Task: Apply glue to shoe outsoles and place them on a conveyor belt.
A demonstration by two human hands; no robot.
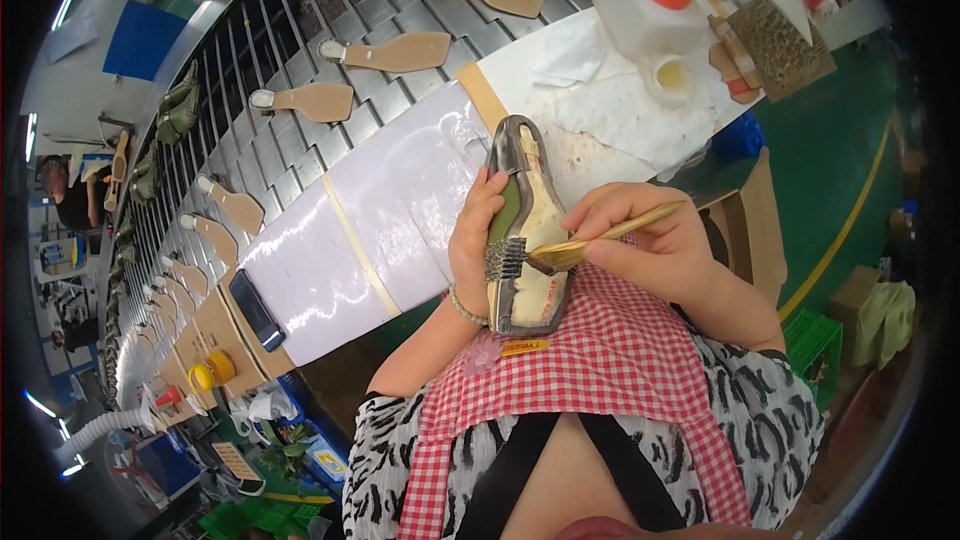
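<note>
A green shoe upper on a last (537, 202) is tilted sole side up above my lap, its pale underside facing me. My left hand (472, 238) is closed around its left side, holding it. In my right hand (652, 245) is a brush (562, 256) with a wooden handle, pinched between thumb and fingers. The brush's tip meets the underside near the middle, beside a dark, glittery textured band (505, 258). Whether wet glue is on the bristles I cannot tell.
A slatted metal conveyor (385, 95) carries several tan shoe soles (400, 52) beyond the pale worktable (400, 205). A white bottle with a red nozzle (650, 15) stands by a pot of yellowish liquid (672, 77). A phone (257, 310) lies at the left. Green crates (815, 345) are at the right.
</note>
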